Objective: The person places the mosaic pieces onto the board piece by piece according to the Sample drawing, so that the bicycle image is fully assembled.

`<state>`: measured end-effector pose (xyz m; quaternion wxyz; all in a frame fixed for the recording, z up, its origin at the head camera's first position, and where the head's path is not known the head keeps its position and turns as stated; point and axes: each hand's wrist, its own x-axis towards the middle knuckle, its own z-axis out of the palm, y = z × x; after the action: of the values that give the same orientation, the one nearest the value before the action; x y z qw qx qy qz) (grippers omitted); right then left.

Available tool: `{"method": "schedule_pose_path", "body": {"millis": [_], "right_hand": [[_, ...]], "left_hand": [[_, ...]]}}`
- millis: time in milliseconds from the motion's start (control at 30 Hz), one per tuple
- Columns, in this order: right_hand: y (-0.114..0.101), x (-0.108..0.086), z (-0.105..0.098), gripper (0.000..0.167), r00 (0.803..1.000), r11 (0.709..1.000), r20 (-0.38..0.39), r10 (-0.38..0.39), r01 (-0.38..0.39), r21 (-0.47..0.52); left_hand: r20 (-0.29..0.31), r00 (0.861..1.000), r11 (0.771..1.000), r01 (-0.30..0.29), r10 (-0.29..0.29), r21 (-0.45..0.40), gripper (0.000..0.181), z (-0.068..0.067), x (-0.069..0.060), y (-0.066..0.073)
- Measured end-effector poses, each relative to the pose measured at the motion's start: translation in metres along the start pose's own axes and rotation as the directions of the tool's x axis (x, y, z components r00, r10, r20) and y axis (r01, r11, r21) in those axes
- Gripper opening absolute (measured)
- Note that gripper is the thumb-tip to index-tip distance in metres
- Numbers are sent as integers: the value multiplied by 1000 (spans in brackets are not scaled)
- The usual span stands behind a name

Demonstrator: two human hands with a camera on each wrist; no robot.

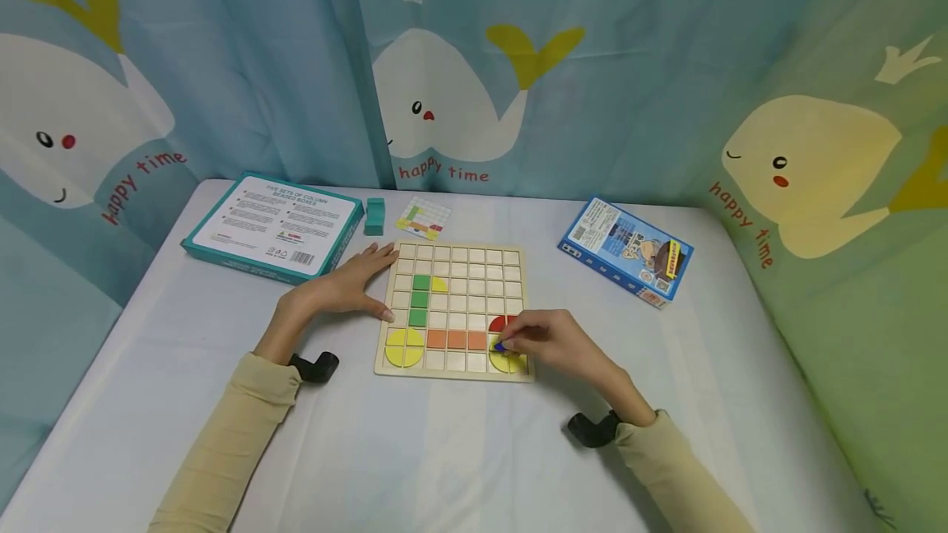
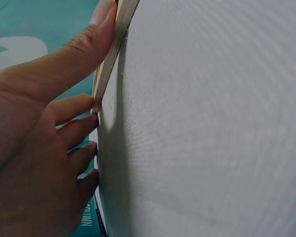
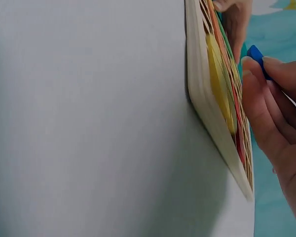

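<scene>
A wooden grid board (image 1: 453,363) lies on the table, with yellow, green, orange and red pieces set in its cells. At its left side my left hand (image 1: 346,280) rests with fingers spread, thumb and fingertips touching the edge. The left wrist view shows that thumb (image 2: 84,47) against the board's rim. My right hand (image 1: 560,344) is over the lower right part of the board and pinches a small blue piece (image 3: 256,55) between thumb and fingertips. Red pieces (image 1: 497,323) and a yellow circle (image 1: 503,363) lie beneath, partly hidden by the fingers.
Behind the board lies a pattern card (image 1: 425,218) beside a small teal box-like object (image 1: 374,217). A large teal-and-white box (image 1: 274,224) sits at the back left, a blue box (image 1: 625,249) at the back right. A printed curtain (image 1: 629,138) hangs behind the table.
</scene>
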<state>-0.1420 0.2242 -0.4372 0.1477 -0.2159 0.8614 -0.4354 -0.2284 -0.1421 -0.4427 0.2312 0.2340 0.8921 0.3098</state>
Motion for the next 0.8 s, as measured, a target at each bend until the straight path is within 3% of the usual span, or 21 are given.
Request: {"method": "schedule_pose_path", "body": {"millis": [300, 567, 800], "right_hand": [[-11, 11, 21, 10, 996, 992, 19, -82, 79, 98], [-20, 15, 39, 8, 993, 991, -24, -116, 118, 69], [-28, 19, 48, 9, 993, 992, -11, -121, 121, 23]], "left_hand": [[-10, 1000, 1000, -12, 12, -3, 108, 1, -1, -3], [-4, 1000, 1000, -11, 11, -2, 108, 1, 0, -4], [-1, 1000, 1000, -4, 4, -1, 108, 0, 1, -3]]}}
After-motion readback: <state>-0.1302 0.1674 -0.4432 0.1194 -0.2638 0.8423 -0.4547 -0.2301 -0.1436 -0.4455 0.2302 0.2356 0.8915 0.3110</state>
